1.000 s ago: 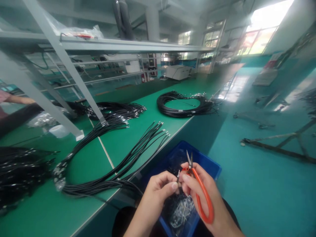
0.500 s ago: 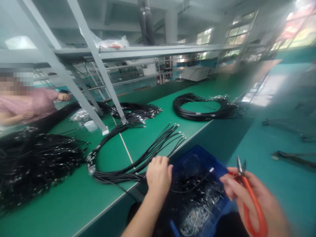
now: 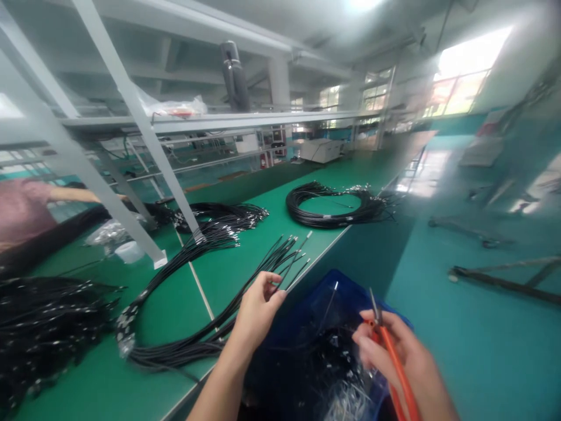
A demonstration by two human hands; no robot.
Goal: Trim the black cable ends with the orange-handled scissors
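My left hand (image 3: pixel 258 310) is at the front edge of the green table (image 3: pixel 210 298), its thumb and fingers closed on a thin black cable (image 3: pixel 287 272). A bundle of black cables (image 3: pixel 184 345) curves across the tabletop beside it, their ends fanned out with small light tips. My right hand (image 3: pixel 394 333) grips orange-handled cutting pliers (image 3: pixel 398 359), whose pointed jaws face up and look slightly apart. Below both hands stands a blue bin (image 3: pixel 335 280) with dark offcuts and clear plastic scraps in it.
A coiled cable bundle (image 3: pixel 324 219) lies farther along the table. At the left is a large pile of black cables (image 3: pixel 48 333). Slanted shelf posts (image 3: pixel 144 140) rise from the tabletop. Across the table a person in a pink top (image 3: pixel 26 204) stretches out an arm.
My left hand has gone from a fist over the cable bundle to a pinch on one cable near the fanned ends. The pliers remain in my right hand. The view has turned right.
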